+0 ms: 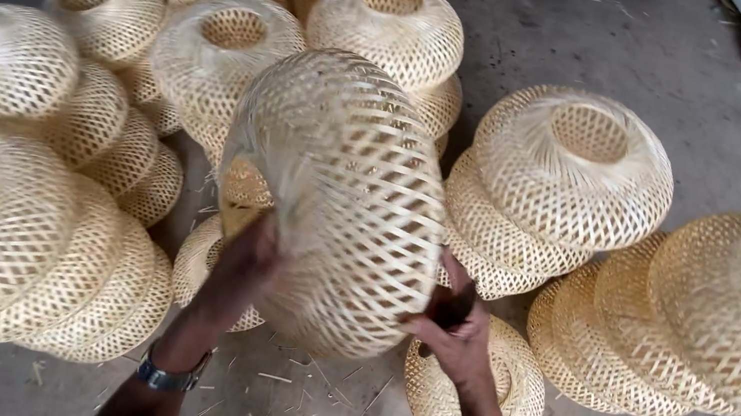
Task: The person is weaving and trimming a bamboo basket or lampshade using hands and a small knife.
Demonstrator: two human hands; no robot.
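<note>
The bare concrete floor carried everything, grey and scuffed, littered with thin bamboo slivers. Over most of it lay heaps of woven bamboo shades: a big pile at the left, stacked and nested on their sides, and two smaller nested stacks at the right, with one rounded shade sitting on top of the middle stack, its round mouth facing up. All looked fully woven, pale straw in colour, each a flattened globe of open diagonal lattice with a tighter ring at the opening.

The held shade was lifted above the floor in the middle of the view, tilted on edge, of the same weave as the rest; its lattice appeared closed all round, so by my judgement the weaving was done and only finishing or checking was left, with the many piled pieces either done or waiting.

The left hand gripped the lower left rim of that shade, fingers curled into its mouth. The right hand pressed against its lower right side while wrapped around a dark-handled tool, whose working end was hidden. A wristwatch sat on the left wrist.
</note>
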